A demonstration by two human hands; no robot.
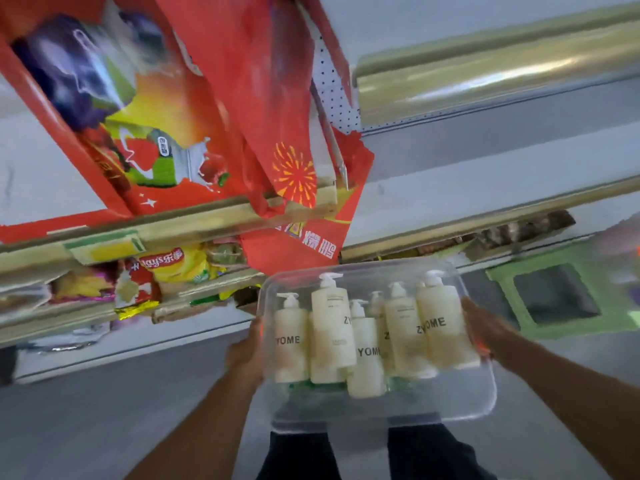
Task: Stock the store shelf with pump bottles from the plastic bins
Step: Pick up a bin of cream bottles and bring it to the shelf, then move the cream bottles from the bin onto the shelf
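I hold a clear plastic bin in front of me at waist height. Several cream pump bottles with white pump heads and dark lettering stand packed inside it. My left hand grips the bin's left wall, and my right hand grips its right wall. Both forearms reach in from the bottom of the view. The store shelf with pale boards and shiny gold-coloured edge rails runs across the view beyond the bin.
Red banners and snack packaging hang over the shelf's left part. Chip bags fill a lower shelf at the left. A green stool stands on the grey floor at the right. My dark trouser legs show below the bin.
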